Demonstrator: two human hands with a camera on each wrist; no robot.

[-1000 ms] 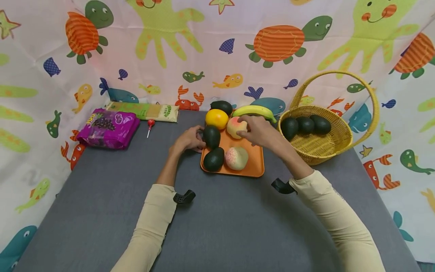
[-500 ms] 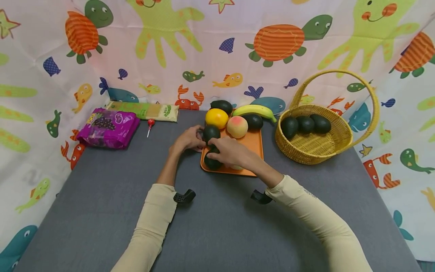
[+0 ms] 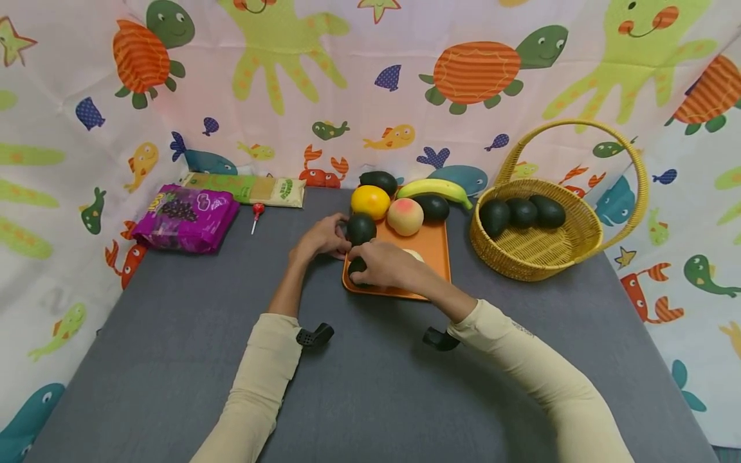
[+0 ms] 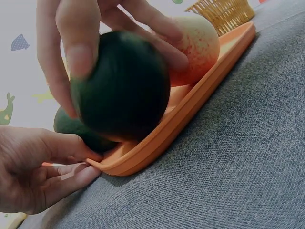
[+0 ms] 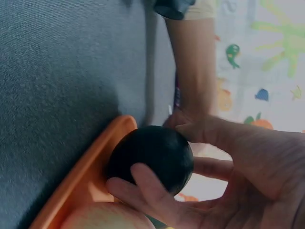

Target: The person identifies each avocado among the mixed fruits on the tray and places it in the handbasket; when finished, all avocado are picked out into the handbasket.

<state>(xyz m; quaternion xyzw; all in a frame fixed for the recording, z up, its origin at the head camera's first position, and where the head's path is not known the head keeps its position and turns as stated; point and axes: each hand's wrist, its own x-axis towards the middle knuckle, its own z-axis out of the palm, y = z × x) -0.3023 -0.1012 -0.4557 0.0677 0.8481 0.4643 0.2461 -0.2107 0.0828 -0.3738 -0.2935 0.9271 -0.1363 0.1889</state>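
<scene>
An orange tray (image 3: 438, 257) lies mid-table. My left hand (image 3: 325, 236) pinches its left rim between thumb and fingers, clear in the left wrist view. My right hand (image 3: 384, 262) grips a dark green avocado (image 4: 124, 90) with spread fingers at the tray's near left corner. Another avocado (image 3: 361, 228) sits just behind it, beside my left hand. A speckled peach (image 4: 202, 45) is mostly covered by my right hand in the head view. Farther back on the tray are a second peach (image 3: 405, 217), a yellow-orange fruit (image 3: 370, 203) and an avocado (image 3: 433, 209).
A banana (image 3: 434, 187) and another avocado (image 3: 378, 181) lie at the tray's back edge. Right of it stands a yellow wicker basket (image 3: 509, 262) holding three avocados. At the left are a purple grape-printed packet (image 3: 188, 218), a green-beige packet (image 3: 260, 190) and a red lollipop (image 3: 257, 209).
My right hand has moved from the back peach to the near left of the tray and taken hold of the avocado there. My left hand has stayed at the rim.
</scene>
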